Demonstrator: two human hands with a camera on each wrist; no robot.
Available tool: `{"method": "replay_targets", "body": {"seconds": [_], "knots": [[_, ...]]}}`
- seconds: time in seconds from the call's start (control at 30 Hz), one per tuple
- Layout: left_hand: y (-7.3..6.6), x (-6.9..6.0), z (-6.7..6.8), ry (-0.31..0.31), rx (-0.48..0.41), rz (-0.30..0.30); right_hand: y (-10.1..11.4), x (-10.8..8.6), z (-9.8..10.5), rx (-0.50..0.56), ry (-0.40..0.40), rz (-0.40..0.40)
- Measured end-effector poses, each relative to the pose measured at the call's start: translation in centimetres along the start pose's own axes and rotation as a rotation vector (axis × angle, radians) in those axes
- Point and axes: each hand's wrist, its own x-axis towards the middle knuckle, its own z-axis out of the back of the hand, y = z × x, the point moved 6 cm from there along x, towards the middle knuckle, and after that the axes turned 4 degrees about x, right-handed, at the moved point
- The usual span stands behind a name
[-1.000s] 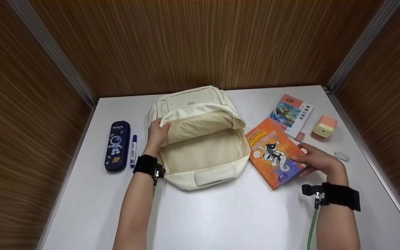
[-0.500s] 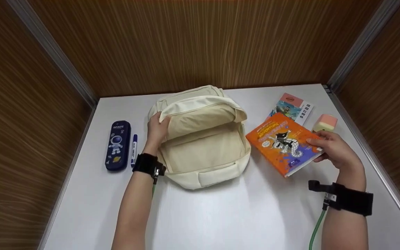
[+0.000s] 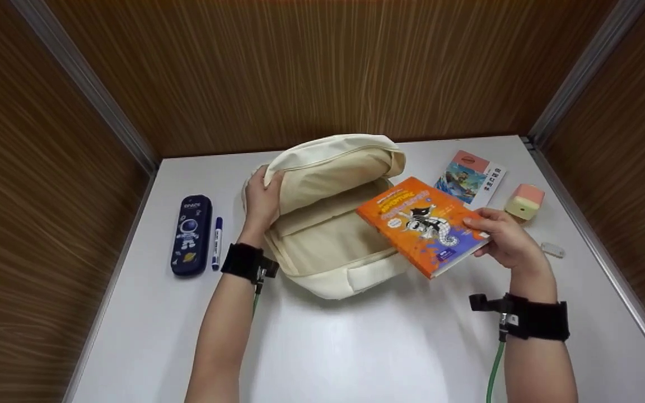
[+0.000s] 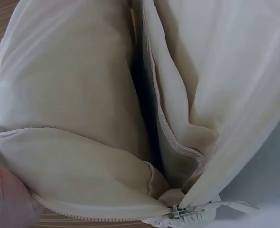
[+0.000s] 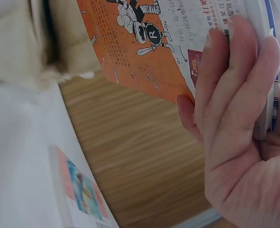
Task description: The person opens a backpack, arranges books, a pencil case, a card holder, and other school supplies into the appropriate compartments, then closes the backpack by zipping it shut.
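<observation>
A cream backpack (image 3: 333,280) lies with its main compartment unzipped. My left hand (image 3: 262,198) pinches the raised flap's left edge; in the left wrist view, thumb and finger of that hand (image 4: 9,190) grip the fabric beside the zip. My right hand (image 3: 504,238) holds an orange and purple book (image 3: 423,224) by its right corner, thumb on the cover. The book is in the air, its left part over the right side of the bag's opening. In the right wrist view, the fingers of the right hand (image 5: 239,109) spread under the book's back cover (image 5: 140,52).
On the left lie a navy space pencil case (image 3: 192,235) and a blue-capped marker (image 3: 217,243). To the right are another book (image 3: 468,179), a pink and yellow block-shaped object (image 3: 525,201) and a small whitish item (image 3: 552,250). Wooden panels (image 3: 322,67) stand around the table.
The orange book has risen off the table and moved left to the bag, held in my right hand. My left hand has lifted the flap higher, and the opening is wider.
</observation>
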Motion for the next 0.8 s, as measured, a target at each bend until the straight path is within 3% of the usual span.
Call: {"method": "replay_targets", "body": {"seconds": [0.23,0.4,0.53,0.8], "knots": [[-0.5,0.2,-0.2,-0.002,-0.027,0.012,-2.5,2.5,-2.5,0.035,0.013,-0.064],[-0.6,0.5,-0.5,0.001,-0.06,0.028,-3.6,4.8,-4.4,0.08,-0.004,-0.061],[-0.7,0.4,-0.7,0.002,-0.068,0.046,-4.8,6.7,-6.2,0.077,0.031,-0.062],[-0.4,0.4,-0.8,0.001,-0.076,0.029,-7.4,9.5,-8.1,-0.047,0.036,-0.132]]}}
